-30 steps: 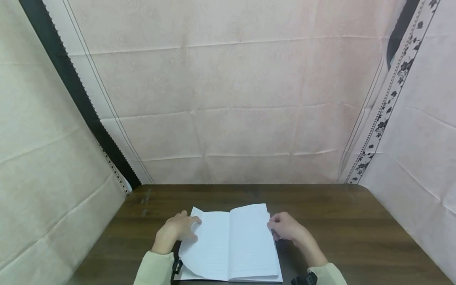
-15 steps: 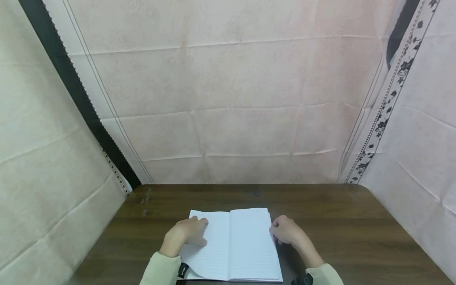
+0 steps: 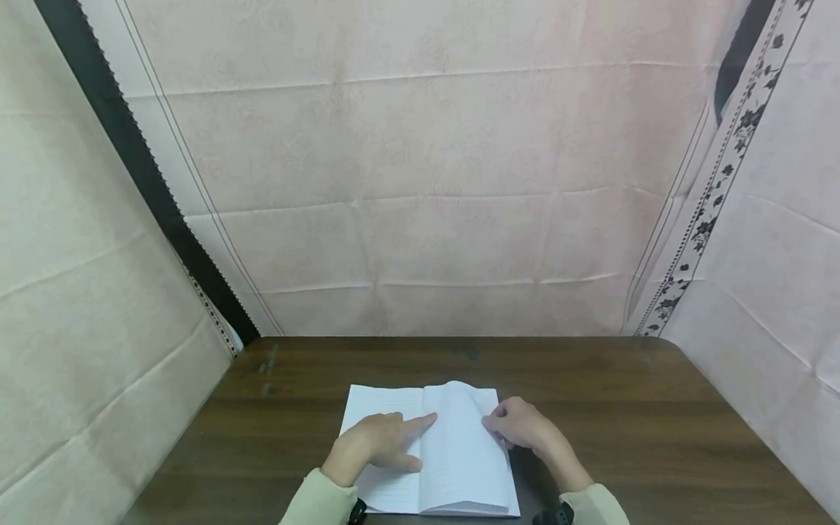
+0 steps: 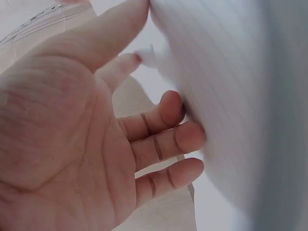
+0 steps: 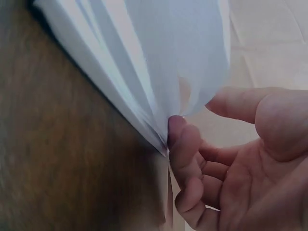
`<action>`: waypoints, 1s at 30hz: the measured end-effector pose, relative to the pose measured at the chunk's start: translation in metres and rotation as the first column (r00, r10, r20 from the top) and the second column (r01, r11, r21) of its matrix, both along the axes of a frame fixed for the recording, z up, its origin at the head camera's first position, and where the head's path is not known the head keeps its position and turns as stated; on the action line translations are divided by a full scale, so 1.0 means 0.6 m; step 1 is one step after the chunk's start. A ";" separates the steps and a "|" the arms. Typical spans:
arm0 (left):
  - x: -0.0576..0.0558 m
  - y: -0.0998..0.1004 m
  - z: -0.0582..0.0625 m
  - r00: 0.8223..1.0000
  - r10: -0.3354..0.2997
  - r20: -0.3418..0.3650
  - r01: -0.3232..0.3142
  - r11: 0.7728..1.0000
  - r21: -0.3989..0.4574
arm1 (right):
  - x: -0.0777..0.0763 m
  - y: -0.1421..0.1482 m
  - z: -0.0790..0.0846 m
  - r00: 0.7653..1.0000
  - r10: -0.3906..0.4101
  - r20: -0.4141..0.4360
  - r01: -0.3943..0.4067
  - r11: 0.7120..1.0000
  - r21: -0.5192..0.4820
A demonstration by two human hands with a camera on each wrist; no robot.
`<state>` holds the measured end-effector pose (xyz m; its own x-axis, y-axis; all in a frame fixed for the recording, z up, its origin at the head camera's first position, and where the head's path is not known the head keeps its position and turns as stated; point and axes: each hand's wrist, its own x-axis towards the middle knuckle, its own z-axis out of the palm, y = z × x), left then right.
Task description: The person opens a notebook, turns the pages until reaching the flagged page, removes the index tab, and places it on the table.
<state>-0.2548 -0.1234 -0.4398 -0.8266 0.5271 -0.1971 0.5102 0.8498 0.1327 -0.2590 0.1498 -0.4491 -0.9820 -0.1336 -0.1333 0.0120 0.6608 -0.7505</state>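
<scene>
A notebook (image 3: 394, 496) with white ruled pages lies spread on the table, seen in the head view. My left hand (image 3: 380, 446) rests on its left page, index finger stretched toward the centre fold and thumb spread. In the left wrist view that hand (image 4: 91, 130) has its fingers loosely bent, tips touching the paper. At the right edge my right hand (image 3: 525, 424) pinches a page (image 3: 459, 452) that bows upward. The right wrist view has the page (image 5: 197, 53) curling between thumb and fingers of that hand (image 5: 236, 154), with more leaves fanned beneath.
The brown wooden table (image 3: 630, 408) extends to both sides of the notebook and behind it. Pale cloth (image 3: 446, 219) hangs along the back, with further cloth walls at left and right. Dark bands sit at both wrists, by the light green sleeves (image 3: 321, 499).
My left hand has moved right across the left page toward the fold. The left leaf's raised corner now lies flat. On the right, the pinched page has bowed up and inward; the right hand shifted slightly left.
</scene>
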 end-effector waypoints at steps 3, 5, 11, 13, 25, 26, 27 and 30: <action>0.001 0.001 0.001 1.000 -0.004 0.000 0.004 1.000 -0.008 | -0.003 0.000 0.003 1.000 -0.017 0.004 0.017 0.999 -0.029; 0.002 0.001 0.002 1.000 -0.002 0.010 0.002 1.000 -0.002 | -0.004 0.000 0.008 0.999 -0.036 0.007 0.036 0.997 -0.075; 0.002 -0.004 0.007 0.998 0.026 0.056 -0.027 1.000 0.014 | -0.007 0.002 0.022 0.996 -0.087 0.024 0.090 0.969 -0.231; 0.000 -0.006 0.008 0.997 0.035 0.069 -0.036 0.999 0.012 | -0.007 0.001 0.026 0.996 -0.083 0.030 0.088 0.966 -0.244; -0.008 -0.033 0.015 0.994 0.038 0.103 -0.043 0.998 0.045 | -0.005 -0.021 0.035 0.993 0.118 -0.031 -0.120 0.903 -0.412; -0.009 -0.035 0.016 0.994 0.040 0.106 -0.045 0.998 0.048 | -0.004 -0.025 0.035 0.992 0.116 -0.046 -0.125 0.896 -0.427; -0.010 -0.036 0.018 0.992 0.046 0.113 -0.052 0.997 0.051 | -0.003 -0.028 0.034 0.991 0.120 -0.059 -0.133 0.888 -0.440; -0.009 -0.042 0.022 0.987 0.077 0.144 -0.086 0.995 0.054 | 0.001 -0.041 0.032 0.981 0.176 -0.080 -0.193 0.859 -0.475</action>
